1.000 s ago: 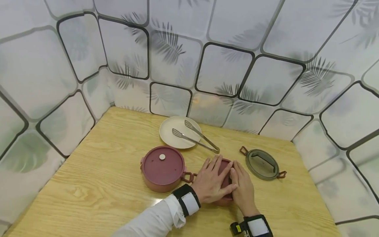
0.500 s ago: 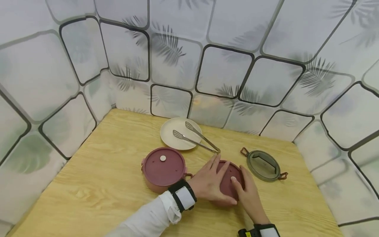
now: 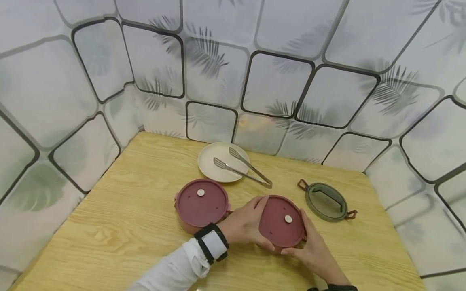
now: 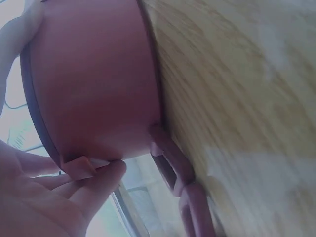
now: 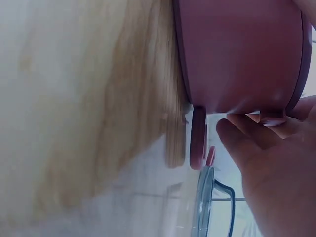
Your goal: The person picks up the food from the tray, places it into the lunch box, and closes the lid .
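A dark red cooking pot [image 4: 98,79] stands on the table between the two hands. Its matching lid [image 3: 278,226] sits on top, with a white round knob [image 3: 288,219]. The left hand [image 3: 245,224] grips the pot's left side, thumb at the near rim and fingers round the back. From the other side the right hand [image 3: 314,250] grips it likewise, thumb at the front edge. Both wrist views show fingers curled close under small tabs at the rim. The pot's low loop handle [image 5: 197,138] sticks out below the right hand.
A second dark red lidded pot [image 3: 202,204] stands to the left, the two pots' handles meeting end to end. Behind lies a white plate [image 3: 209,171] with metal tongs [image 3: 251,173] across it. A green shallow pan with a glass lid [image 3: 325,202] sits at the right.
The hands have spread from over the lid to the pot's two sides, the right one moving rightward and toward the front. The lid's white knob has come into view.
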Action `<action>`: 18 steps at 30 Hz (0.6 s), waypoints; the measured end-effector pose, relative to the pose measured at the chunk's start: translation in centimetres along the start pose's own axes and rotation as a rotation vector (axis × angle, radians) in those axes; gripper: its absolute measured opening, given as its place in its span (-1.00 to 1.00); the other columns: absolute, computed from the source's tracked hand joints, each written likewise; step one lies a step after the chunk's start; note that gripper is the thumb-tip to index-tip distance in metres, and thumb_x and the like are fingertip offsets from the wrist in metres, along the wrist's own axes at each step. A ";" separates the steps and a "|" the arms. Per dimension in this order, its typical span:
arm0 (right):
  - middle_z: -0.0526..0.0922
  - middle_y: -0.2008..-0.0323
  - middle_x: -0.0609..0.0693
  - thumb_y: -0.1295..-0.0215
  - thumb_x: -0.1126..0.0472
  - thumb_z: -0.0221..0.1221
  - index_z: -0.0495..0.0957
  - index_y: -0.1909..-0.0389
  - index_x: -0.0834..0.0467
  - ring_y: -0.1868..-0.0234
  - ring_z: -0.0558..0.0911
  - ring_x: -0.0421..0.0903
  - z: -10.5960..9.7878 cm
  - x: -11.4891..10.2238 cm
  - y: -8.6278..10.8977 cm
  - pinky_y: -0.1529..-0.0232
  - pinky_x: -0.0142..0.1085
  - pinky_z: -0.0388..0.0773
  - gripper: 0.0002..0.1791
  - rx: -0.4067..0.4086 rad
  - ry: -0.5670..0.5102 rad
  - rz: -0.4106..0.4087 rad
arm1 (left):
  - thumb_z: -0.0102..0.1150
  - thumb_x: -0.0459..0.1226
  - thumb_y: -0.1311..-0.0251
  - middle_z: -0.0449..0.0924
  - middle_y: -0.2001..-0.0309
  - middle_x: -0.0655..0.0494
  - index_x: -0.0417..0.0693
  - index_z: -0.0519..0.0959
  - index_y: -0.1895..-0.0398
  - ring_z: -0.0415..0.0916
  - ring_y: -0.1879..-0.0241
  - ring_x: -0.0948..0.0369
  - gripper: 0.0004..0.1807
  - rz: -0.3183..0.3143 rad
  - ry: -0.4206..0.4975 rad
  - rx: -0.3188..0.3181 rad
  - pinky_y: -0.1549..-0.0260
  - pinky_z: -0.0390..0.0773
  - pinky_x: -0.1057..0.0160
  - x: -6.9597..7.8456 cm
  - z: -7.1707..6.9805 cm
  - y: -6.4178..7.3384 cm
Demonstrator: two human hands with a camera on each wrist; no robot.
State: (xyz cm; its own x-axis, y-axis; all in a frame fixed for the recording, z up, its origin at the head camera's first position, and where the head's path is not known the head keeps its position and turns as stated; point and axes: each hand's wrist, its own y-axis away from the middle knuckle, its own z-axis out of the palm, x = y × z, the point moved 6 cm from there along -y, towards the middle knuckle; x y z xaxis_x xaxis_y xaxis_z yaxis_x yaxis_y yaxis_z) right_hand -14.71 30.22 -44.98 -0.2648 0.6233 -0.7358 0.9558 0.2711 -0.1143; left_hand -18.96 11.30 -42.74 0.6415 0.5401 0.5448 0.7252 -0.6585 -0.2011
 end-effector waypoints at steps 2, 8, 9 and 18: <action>0.00 -0.37 0.17 0.22 -0.09 0.42 -0.31 -0.41 -0.09 -0.21 0.26 -0.03 -0.3 -0.8 0.1 -0.05 -0.11 0.41 0.29 0.018 0.014 0.000 | 0.22 0.46 0.43 0.12 -0.29 -0.06 0.06 -0.32 -0.42 0.20 -0.15 0.20 0.42 0.014 0.006 0.018 0.01 0.43 0.21 0.0 -0.1 0.1; 0.16 -0.30 0.24 0.27 -0.01 0.47 -0.18 -0.41 0.07 -0.17 0.33 0.01 -1.8 -3.6 -0.1 0.13 -0.15 0.54 0.28 0.084 0.040 -0.099 | 0.24 0.44 0.43 0.15 -0.28 0.00 0.16 -0.34 -0.42 0.20 -0.15 0.23 0.40 0.072 0.029 0.106 0.02 0.43 0.22 0.7 -1.8 0.1; 0.18 -0.30 0.22 0.28 -0.01 0.48 -0.17 -0.41 0.05 -0.18 0.32 0.00 -2.2 -3.8 -0.2 0.15 -0.17 0.55 0.28 0.099 0.060 -0.116 | 0.24 0.44 0.42 0.15 -0.29 0.01 0.18 -0.34 -0.41 0.19 -0.16 0.23 0.39 0.081 0.031 0.121 0.02 0.43 0.20 0.9 -2.2 0.1; 0.17 -0.33 -0.04 0.34 -0.13 0.48 -0.12 -0.42 -0.09 -0.20 0.29 -0.11 -3.8 -6.5 -1.2 0.12 -0.17 0.53 0.29 0.173 0.179 -0.173 | 0.18 0.48 0.42 0.11 -0.31 0.10 0.23 -0.29 -0.42 0.12 -0.18 0.29 0.34 0.098 0.011 0.215 -0.01 0.41 0.18 2.2 -6.6 0.9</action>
State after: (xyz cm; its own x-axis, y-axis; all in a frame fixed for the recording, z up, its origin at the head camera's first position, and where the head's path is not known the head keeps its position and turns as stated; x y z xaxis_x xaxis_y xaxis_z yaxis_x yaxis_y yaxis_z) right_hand -14.57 28.64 -37.50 -0.4289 0.7027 -0.5677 0.8983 0.2652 -0.3504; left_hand -18.51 8.42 -36.30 0.7097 0.4726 0.5225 0.6969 -0.5799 -0.4220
